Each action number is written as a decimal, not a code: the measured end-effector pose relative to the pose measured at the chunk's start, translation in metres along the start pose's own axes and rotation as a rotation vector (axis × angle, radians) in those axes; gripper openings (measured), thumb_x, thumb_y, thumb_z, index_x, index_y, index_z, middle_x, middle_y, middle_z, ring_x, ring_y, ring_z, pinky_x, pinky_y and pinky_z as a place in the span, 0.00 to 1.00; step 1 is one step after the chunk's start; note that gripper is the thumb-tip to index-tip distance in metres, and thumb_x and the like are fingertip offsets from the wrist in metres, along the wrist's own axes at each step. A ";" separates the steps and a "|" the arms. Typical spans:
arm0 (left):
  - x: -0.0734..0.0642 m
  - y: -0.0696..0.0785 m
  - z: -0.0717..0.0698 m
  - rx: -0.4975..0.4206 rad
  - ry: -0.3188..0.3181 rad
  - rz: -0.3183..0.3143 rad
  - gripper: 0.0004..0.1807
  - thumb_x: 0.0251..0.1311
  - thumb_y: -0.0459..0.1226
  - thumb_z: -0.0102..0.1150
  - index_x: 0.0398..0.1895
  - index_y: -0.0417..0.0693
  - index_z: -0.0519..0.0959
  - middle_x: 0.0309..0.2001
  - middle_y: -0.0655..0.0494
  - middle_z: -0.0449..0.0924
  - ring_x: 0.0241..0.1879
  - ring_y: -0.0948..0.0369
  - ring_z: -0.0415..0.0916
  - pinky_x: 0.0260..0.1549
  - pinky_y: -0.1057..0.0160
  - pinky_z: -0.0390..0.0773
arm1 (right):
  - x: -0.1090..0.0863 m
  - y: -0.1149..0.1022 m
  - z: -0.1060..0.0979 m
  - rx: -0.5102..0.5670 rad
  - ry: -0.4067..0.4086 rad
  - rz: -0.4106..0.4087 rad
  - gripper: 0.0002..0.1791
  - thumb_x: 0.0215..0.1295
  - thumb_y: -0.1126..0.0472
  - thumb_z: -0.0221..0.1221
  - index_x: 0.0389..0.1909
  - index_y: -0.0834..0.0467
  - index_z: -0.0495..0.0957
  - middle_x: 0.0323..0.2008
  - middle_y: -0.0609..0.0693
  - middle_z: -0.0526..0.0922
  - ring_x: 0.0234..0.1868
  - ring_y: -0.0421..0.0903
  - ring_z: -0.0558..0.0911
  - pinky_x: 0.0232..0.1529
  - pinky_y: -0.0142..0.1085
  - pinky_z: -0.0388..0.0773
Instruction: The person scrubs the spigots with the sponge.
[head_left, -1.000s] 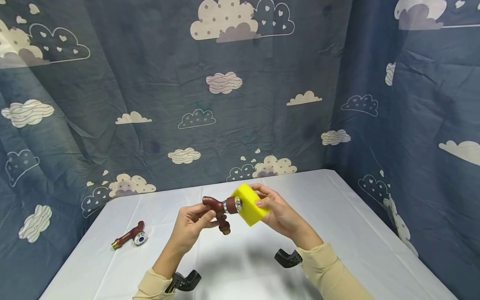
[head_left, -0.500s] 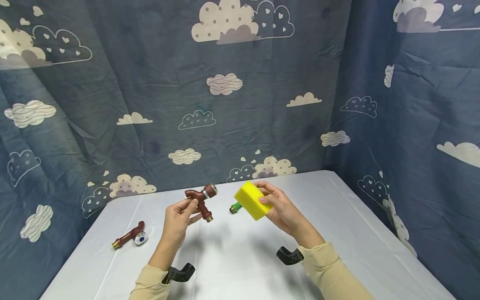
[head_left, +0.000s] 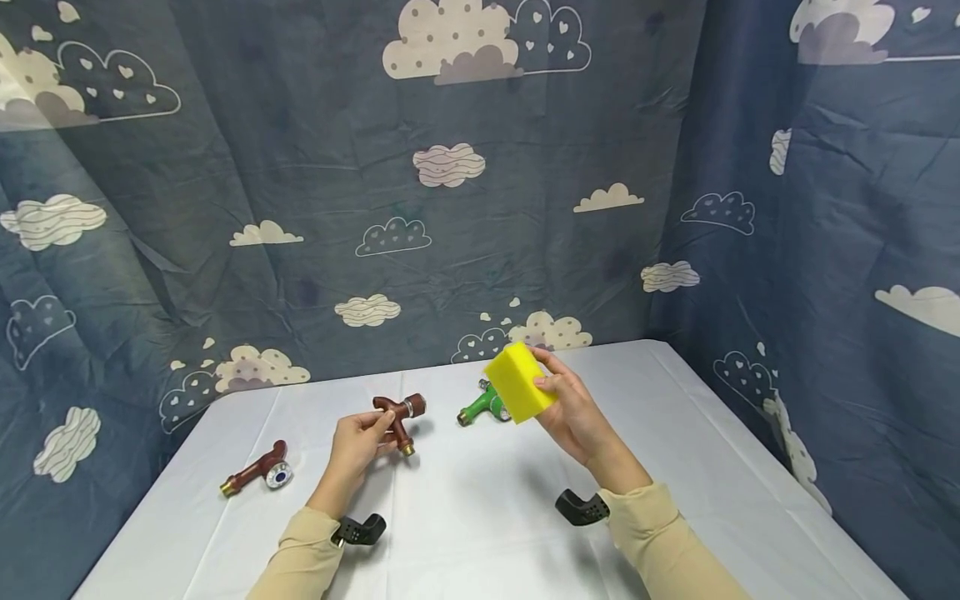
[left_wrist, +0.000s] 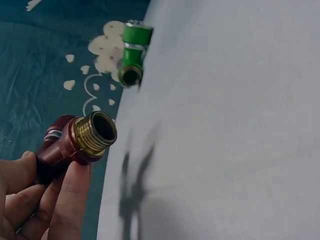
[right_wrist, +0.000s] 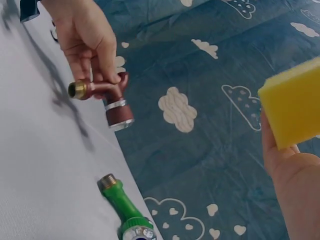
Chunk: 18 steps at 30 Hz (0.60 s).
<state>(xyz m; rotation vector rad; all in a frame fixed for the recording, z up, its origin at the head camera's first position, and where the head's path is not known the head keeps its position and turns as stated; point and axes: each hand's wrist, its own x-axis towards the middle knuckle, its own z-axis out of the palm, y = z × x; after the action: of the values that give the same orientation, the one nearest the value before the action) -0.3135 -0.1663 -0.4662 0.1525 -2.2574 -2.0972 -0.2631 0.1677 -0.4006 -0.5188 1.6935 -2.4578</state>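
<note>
Head view: the white table point(head_left: 465, 500) meets the cloud-print curtain point(head_left: 480, 117) along its far edge, at twelve o'clock, and its right edge slants away toward four. White surface stretches between the forearms toward six. The left hand point(head_left: 356, 446) pinches a brown tap point(head_left: 399, 410), threaded end toward five. From that tap, a second brown tap point(head_left: 255, 473) lies between eight and nine o'clock, well apart; a green tap point(head_left: 476, 408) lies at three, partly hidden by the yellow sponge point(head_left: 520, 383), which the right hand point(head_left: 573, 421) grips by its right side, raised.

Left wrist view: the held tap sits between eight and nine, fingers beneath it, its shadow cast apart on the table; the green tap is near eleven, and white surface fills three.

Right wrist view: sponge at three, left hand and tap near ten, green tap between six and seven, beside the table's edge.
</note>
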 end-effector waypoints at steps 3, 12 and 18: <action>0.004 -0.004 0.000 0.061 0.011 -0.008 0.19 0.77 0.33 0.61 0.59 0.21 0.80 0.44 0.41 0.86 0.31 0.67 0.84 0.31 0.71 0.89 | 0.001 0.000 -0.001 0.031 0.004 -0.005 0.28 0.75 0.63 0.44 0.74 0.46 0.64 0.61 0.50 0.72 0.55 0.45 0.77 0.56 0.29 0.84; 0.011 -0.012 -0.004 0.122 0.019 -0.081 0.18 0.77 0.34 0.62 0.56 0.22 0.82 0.30 0.52 0.82 0.25 0.67 0.83 0.29 0.70 0.89 | 0.001 0.000 -0.002 0.079 0.023 -0.018 0.27 0.77 0.62 0.44 0.74 0.44 0.64 0.63 0.49 0.73 0.56 0.44 0.79 0.57 0.29 0.85; 0.010 -0.009 -0.007 0.211 0.012 -0.090 0.20 0.77 0.36 0.62 0.57 0.23 0.82 0.29 0.52 0.82 0.22 0.68 0.84 0.28 0.70 0.88 | 0.001 0.001 -0.003 0.101 0.006 -0.034 0.26 0.79 0.62 0.43 0.74 0.42 0.64 0.62 0.48 0.74 0.55 0.42 0.80 0.56 0.29 0.85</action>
<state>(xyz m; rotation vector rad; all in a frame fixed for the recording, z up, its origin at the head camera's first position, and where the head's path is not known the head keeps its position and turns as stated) -0.3227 -0.1752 -0.4754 0.2807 -2.5053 -1.8850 -0.2651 0.1696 -0.4027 -0.5325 1.5649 -2.5550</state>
